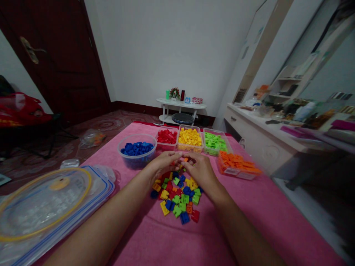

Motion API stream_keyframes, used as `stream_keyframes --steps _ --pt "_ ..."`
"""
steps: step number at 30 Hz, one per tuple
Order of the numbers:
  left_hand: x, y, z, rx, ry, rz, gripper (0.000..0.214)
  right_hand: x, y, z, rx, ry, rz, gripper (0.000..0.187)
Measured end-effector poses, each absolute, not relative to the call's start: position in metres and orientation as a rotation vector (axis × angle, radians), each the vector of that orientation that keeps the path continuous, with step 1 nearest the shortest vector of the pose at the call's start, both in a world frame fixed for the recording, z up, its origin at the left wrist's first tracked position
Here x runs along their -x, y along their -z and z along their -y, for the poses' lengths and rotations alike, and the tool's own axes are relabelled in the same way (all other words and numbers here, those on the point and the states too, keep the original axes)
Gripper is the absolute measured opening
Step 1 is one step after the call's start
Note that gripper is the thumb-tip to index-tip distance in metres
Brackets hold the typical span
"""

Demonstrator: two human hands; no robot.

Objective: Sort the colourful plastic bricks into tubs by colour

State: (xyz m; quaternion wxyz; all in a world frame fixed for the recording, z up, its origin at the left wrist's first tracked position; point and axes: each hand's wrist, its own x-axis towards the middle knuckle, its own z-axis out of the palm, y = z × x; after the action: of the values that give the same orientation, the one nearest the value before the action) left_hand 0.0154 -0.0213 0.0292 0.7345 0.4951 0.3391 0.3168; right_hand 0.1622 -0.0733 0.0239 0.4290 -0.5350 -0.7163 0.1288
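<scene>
A pile of loose toy bricks (180,197) in red, yellow, green, blue and orange lies on the pink cloth. Over its far edge my left hand (165,162) and my right hand (199,166) come together, fingertips almost meeting. The fingers of my right hand curl in around a small orange brick (186,159). My left hand's fingers are bent too; what they hold, if anything, is too small and covered to make out. Just behind the hands stand tubs of red bricks (167,136) and yellow bricks (190,137).
Left of the hands sits a round tub of blue bricks (138,149). A tub of green bricks (215,141) and a tub of orange bricks (238,162) stand right. Clear plastic bags (55,207) lie at the left. A white dresser (257,129) flanks the table's right side.
</scene>
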Motion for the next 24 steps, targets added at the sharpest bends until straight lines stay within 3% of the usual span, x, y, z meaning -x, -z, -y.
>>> stream_keyframes --steps 6,11,14,21,24 --pt "-0.029 -0.038 0.035 -0.805 -0.671 -0.691 0.044 -0.155 -0.026 0.079 1.436 -0.236 1.915 0.021" --pt "-0.032 -0.043 0.043 -0.919 -0.655 -0.750 0.058 -0.155 -0.028 0.078 1.499 -0.206 1.947 0.021" --pt "-0.031 -0.039 0.041 -1.036 -0.642 -0.711 0.052 -0.175 -0.039 0.074 1.507 -0.204 1.900 0.020" --pt "-0.030 -0.037 0.054 -1.842 -0.503 -0.692 0.043 -0.280 -0.066 0.081 2.015 0.221 1.420 0.026" --pt "-0.033 -0.039 0.079 -2.275 -0.297 -0.468 0.054 -0.311 -0.066 0.090 2.281 0.274 1.281 0.037"
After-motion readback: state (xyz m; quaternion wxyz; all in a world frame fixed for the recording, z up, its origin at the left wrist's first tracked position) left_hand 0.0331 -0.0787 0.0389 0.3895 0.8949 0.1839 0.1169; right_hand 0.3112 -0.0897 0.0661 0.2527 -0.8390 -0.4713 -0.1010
